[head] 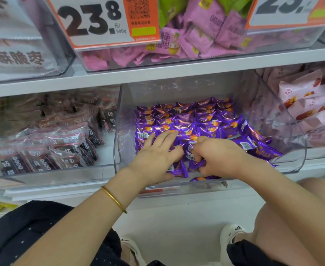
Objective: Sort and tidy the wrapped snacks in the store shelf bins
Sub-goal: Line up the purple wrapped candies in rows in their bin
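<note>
My left hand lies flat on the purple snacks; my right hand, just beside it, curls downward, fingertips buried, grip unclear.

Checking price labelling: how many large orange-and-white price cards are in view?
2. One orange-and-white price card fronts the clear bin of pink packets, top centre-left; the other card, top right, is cropped. More may be off-frame.

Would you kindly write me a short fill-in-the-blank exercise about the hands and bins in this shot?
1. The left hand and right hand work in a clear bin of wrapped snacks whose foil is ____.
2. The gold bangle sits on the ____ wrist.
3. The price sign on the shelf above reads ____ per 500g.

Missing words: purple; left; 23.8
</note>
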`<state>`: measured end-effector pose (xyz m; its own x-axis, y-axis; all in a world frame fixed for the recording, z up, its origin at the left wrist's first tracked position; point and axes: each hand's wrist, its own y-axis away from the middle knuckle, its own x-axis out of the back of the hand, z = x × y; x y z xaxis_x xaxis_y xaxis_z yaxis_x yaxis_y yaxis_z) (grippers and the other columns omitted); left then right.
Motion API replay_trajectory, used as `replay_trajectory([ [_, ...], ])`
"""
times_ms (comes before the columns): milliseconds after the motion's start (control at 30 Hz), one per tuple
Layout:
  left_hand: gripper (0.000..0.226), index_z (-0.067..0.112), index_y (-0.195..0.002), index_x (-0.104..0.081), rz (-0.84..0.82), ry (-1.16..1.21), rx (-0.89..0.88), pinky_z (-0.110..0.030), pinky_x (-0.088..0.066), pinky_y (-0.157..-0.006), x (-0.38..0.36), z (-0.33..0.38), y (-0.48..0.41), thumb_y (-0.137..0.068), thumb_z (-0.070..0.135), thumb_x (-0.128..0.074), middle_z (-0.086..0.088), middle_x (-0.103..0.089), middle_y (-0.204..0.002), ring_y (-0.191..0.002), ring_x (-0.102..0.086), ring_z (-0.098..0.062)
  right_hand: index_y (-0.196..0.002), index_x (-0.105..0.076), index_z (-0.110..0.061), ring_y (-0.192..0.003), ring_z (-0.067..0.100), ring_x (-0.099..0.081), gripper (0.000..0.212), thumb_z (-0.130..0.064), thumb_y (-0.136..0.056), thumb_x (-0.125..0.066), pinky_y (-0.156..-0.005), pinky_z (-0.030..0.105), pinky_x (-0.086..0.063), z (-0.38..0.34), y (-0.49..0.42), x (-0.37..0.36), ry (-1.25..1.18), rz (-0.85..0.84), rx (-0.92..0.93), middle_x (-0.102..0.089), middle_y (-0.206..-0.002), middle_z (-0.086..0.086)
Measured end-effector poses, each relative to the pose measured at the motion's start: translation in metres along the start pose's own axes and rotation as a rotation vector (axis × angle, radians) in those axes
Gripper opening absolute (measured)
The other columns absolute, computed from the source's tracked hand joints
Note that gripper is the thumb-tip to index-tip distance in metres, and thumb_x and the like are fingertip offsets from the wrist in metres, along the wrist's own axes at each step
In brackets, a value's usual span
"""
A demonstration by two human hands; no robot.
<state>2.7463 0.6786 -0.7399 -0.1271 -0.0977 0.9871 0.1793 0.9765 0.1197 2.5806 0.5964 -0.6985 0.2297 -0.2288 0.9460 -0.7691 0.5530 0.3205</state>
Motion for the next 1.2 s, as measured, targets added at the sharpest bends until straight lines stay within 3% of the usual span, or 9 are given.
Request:
replay_trajectory([
  [167,0.049,0.022,-0.103,-0.062,0.077,-0.019,-0.126,-0.056,-0.024,-0.108,0.005,-0.001,-0.002,-0.062,0.039,-0.081,-0.018,-0.027,-0.151,-0.139,-0.025,-0.037,-0.118,-0.055,-0.025,-0.109,0.019,-0.05,0.04,-0.043,-0.082,-0.063,-0.074,0.032,-0.044,0.005,0.002,0.002,0.058,-0.047,0.043,-0.05,-0.118,-0.003],
  [300,0.04,0.021,-0.078,-0.067,0.088,-0.03,-0.163,-0.056,-0.038,-0.1,0.011,0.0,-0.003,-0.049,0.043,-0.085,-0.017,-0.042,-0.143,-0.128,-0.043,-0.038,-0.117,-0.057,-0.022,-0.111,0.02,-0.046,0.043,-0.045,-0.082,-0.063,-0.073,0.032,-0.042,0.005,0.0,-0.002,0.091,-0.046,0.064,-0.049,-0.117,0.0],
  [433,0.037,0.017,-0.073,-0.067,0.091,-0.053,-0.181,-0.053,-0.036,-0.102,0.015,0.002,-0.002,-0.05,0.04,-0.084,-0.015,-0.045,-0.141,-0.128,-0.043,-0.037,-0.108,-0.063,-0.022,-0.102,0.015,-0.048,0.032,-0.036,-0.08,-0.067,-0.074,0.028,-0.041,0.017,0.002,0.0,-0.065,0.056,0.109,-0.053,-0.103,-0.007],
  [633,0.041,0.014,-0.063,-0.063,0.123,0.02,-0.165,-0.047,-0.046,-0.092,0.014,0.006,-0.001,-0.037,0.035,-0.086,-0.016,-0.057,-0.126,-0.119,-0.053,-0.035,-0.106,-0.067,-0.022,-0.073,-0.014,-0.052,0.029,-0.024,-0.078,-0.074,-0.066,0.005,-0.039,0.028,0.014,0.009,-0.492,0.074,0.165,-0.058,-0.088,-0.019],
  [800,0.046,0.011,-0.072,-0.066,0.121,0.03,-0.144,-0.047,-0.046,-0.092,0.01,0.005,-0.004,-0.039,0.037,-0.086,-0.015,-0.059,-0.123,-0.117,-0.055,-0.035,-0.109,-0.066,-0.024,-0.071,0.006,-0.052,0.027,-0.021,-0.083,-0.069,-0.067,0.015,-0.041,0.016,0.012,0.01,-0.552,-0.024,0.265,-0.06,-0.083,-0.005],
  [900,0.053,0.013,-0.08,-0.069,0.129,0.005,-0.113,-0.047,-0.047,-0.091,0.01,0.003,-0.005,-0.036,0.038,-0.084,-0.015,-0.061,-0.121,-0.114,-0.057,-0.034,-0.112,-0.063,-0.018,-0.064,0.001,-0.048,0.028,-0.018,-0.084,-0.068,-0.063,0.012,-0.039,0.001,0.005,0.005,-0.512,-0.086,0.274,-0.051,-0.074,-0.011],
  [1067,0.037,0.018,-0.064,-0.069,0.164,0.031,-0.131,-0.049,-0.049,-0.086,0.013,-0.001,0.0,-0.029,0.014,-0.081,-0.013,-0.065,-0.115,-0.111,-0.06,-0.035,-0.098,-0.059,-0.009,-0.084,0.016,-0.054,0.031,-0.02,-0.075,-0.076,-0.073,0.025,-0.043,-0.006,-0.005,-0.006,-0.496,-0.037,0.193,-0.058,-0.091,0.0],
  [1133,0.032,0.019,-0.068,-0.071,0.124,0.044,-0.104,-0.048,-0.047,-0.09,0.017,-0.002,0.003,-0.039,0.014,-0.083,-0.012,-0.063,-0.12,-0.117,-0.056,-0.034,-0.097,-0.059,-0.014,-0.089,0.017,-0.056,0.03,-0.028,-0.075,-0.075,-0.074,0.031,-0.045,-0.008,-0.005,-0.006,-0.4,-0.032,0.18,-0.057,-0.091,-0.004],
  [1200,0.028,0.02,-0.096,-0.071,0.063,0.072,-0.039,-0.045,-0.03,-0.106,0.021,-0.001,0.006,-0.069,0.011,-0.071,-0.008,-0.043,-0.142,-0.137,-0.031,-0.029,-0.099,-0.059,-0.018,-0.088,0.015,-0.055,0.031,-0.034,-0.077,-0.072,-0.07,0.032,-0.046,-0.011,-0.006,-0.004,-0.281,-0.018,0.169,-0.055,-0.09,-0.007],
])
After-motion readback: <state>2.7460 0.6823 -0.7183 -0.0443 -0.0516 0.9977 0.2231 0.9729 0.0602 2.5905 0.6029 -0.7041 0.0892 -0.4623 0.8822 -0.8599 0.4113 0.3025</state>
